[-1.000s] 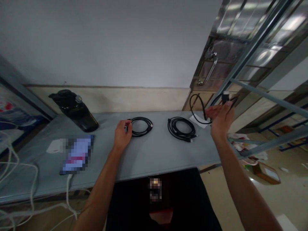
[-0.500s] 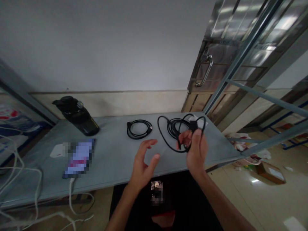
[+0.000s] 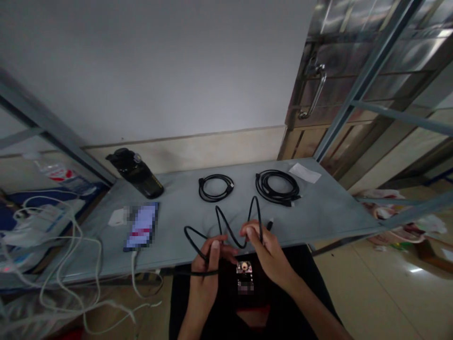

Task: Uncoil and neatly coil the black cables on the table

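Loose blk cable (image 3: 230, 231) has shifted since 0.5 s ago: then in your R hand over the lg coil (image 3: 271, 196), now drawn nearer you & strung btwn both hands. Your L hand (image 3: 208, 264), free of cable then, now has thumb & fingers closed on one stretch, front-left of lg coil; your R hand (image 3: 265, 248) pinches another, directly in front of lg coil. Cable bends in wavy loops over near edge of surface (image 3: 318, 203); plug end (image 3: 270, 224) shows just beside R hand. Sm coil (image 3: 201, 192) lies left of lg coil, apart; paper slip (image 3: 305, 173) near it, right; bottle (image 3: 139, 174) & phone (image 3: 143, 224) well left of it.
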A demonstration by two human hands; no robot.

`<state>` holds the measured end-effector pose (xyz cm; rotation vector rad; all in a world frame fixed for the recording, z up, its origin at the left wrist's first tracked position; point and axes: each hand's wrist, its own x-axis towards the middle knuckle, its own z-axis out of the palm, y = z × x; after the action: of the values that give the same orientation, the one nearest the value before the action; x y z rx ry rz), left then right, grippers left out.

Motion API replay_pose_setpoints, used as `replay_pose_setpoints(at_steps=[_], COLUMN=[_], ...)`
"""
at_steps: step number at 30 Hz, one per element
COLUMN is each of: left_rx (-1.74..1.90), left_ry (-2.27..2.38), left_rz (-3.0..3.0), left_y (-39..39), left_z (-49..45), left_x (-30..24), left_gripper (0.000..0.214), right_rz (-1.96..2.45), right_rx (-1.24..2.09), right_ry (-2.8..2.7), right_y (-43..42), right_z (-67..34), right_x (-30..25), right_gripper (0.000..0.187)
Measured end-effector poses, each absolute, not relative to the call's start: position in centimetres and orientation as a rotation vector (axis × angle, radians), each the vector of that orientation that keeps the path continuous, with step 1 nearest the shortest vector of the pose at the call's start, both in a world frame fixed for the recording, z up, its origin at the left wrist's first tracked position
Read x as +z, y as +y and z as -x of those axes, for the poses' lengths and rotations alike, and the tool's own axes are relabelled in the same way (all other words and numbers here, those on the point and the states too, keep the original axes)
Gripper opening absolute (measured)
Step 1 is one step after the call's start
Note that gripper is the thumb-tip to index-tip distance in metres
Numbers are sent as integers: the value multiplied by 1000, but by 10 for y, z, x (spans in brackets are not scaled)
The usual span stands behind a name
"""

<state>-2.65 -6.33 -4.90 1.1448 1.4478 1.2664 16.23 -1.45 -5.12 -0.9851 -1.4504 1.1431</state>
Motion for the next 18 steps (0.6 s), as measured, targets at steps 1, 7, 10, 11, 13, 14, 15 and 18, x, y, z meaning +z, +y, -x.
replay_pose_setpoints(at_steps=[1, 7, 10, 11, 13, 14, 15, 18], left_rx=[1269, 1400, 1466, 1486, 1545, 1585, 1635, 1786], left_ry=[1433, 1338, 1318, 1317, 1311, 1302, 1291, 1293], left_rz=[-1093, -751, -609, -580, -519, -481, -439, -327], left_y=[-66, -73, -75, -77, -79, -80, -81, -81], left_z=[27, 45, 63, 68, 78, 81, 85, 95], left_x=[-48, -44, -36, -33, -26, -23, -21, -21], left_gripper=[44, 55, 66, 69, 70, 69, 69, 72], right_rz=[1006, 1185, 1154, 1126, 1086, 1074, 1066, 1071], right_rx=[1180, 1196, 1154, 1157, 1156, 1155, 1154, 1143], right_ry=[-1401, -1068, -855, -775, -638, -590, -555, -499], right_y=[-14, -16, -16, -17, -20, -22, -25, -32], right_z=[-169, -227, -262, -272, -293, -303, -313, -339], right_x=[-53, -62, -62, -61, -58, -56, -55, -50], right_gripper=[49, 59, 58, 55, 51, 50, 50, 48])
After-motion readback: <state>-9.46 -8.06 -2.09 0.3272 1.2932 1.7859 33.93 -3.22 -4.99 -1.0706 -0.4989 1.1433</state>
